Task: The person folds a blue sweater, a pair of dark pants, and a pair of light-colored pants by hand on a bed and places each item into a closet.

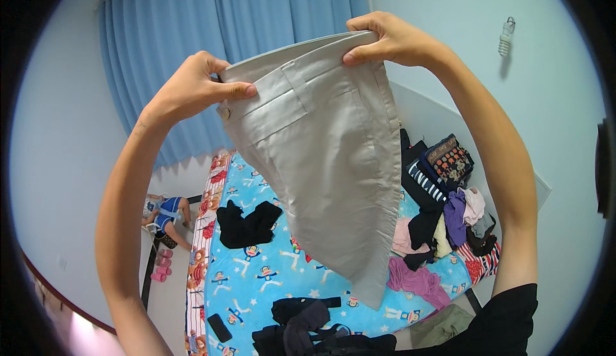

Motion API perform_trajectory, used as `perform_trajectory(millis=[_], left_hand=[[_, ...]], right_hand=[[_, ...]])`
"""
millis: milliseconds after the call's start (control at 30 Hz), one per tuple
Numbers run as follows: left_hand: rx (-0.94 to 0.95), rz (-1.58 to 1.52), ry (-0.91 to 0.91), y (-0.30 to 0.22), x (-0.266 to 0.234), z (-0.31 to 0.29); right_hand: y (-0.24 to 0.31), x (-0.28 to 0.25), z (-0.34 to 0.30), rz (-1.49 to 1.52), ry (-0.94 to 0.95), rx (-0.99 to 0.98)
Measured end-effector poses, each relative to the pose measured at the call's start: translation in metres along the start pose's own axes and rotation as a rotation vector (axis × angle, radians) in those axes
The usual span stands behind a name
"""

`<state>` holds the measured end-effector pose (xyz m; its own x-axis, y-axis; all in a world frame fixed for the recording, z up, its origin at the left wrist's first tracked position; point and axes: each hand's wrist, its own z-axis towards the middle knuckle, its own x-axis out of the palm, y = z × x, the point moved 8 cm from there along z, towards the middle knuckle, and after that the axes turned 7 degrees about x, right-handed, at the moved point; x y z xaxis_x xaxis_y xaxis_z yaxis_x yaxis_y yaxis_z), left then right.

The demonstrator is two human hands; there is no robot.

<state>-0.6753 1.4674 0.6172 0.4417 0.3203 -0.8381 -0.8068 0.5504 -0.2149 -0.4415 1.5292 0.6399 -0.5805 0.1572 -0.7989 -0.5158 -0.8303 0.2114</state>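
Above the sky-blue, cartoon-printed blanket [218,260]: pale grey, smooth woven garment [333,176] held up by both hands

The person's left hand [192,89] pinches one end of the stitched waistband [301,67], thumb flat on the near face, the other fingers curled behind. The right hand [388,38] grips the opposite end, higher, thumb underneath and forefinger bent over the top edge. The waistband gapes slightly between the two grips; a small round button [226,114] sits just below the left thumb. The cloth hangs from there, narrowing to a low point; whether that point touches the blanket, cannot tell.

Handling estimate: light, soft, pliant, with a little body. The sheen suggests a slightly slippery face; not fragile, though likely to crease. The layered waistband appears the firmest part, so its two ends make the best holds; single cloth lower down would probably sag or slide.

Surroundings: crumpled black cloth garment [247,224] on the blanket at left; purple bunched fabric garment [455,218] among mixed clothes at right.
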Motion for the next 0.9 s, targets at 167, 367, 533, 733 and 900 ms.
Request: perform_trajectory(millis=[167,367,533,733,900], left_hand=[[0.208,-0.189,-0.024,-0.034,0.004,0.008],[0.292,-0.182,-0.124,-0.067,0.015,0.024],[0.356,-0.057,-0.154,-0.071,0.015,0.044],[0.319,-0.122,-0.266,-0.043,0.005,0.030],[0.325,-0.170,-0.354,-0.022,-0.001,0.019]], right_hand=[[-0.012,-0.003,-0.002,0.101,0.035,0.072],[0.007,0.005,0.004,-0.347,0.156,0.171],[0.041,0.023,0.028,-0.168,0.038,0.102],[0.051,0.030,0.024,-0.378,-0.297,-0.019],[0.074,0.035,0.023,-0.493,-0.384,-0.006]])
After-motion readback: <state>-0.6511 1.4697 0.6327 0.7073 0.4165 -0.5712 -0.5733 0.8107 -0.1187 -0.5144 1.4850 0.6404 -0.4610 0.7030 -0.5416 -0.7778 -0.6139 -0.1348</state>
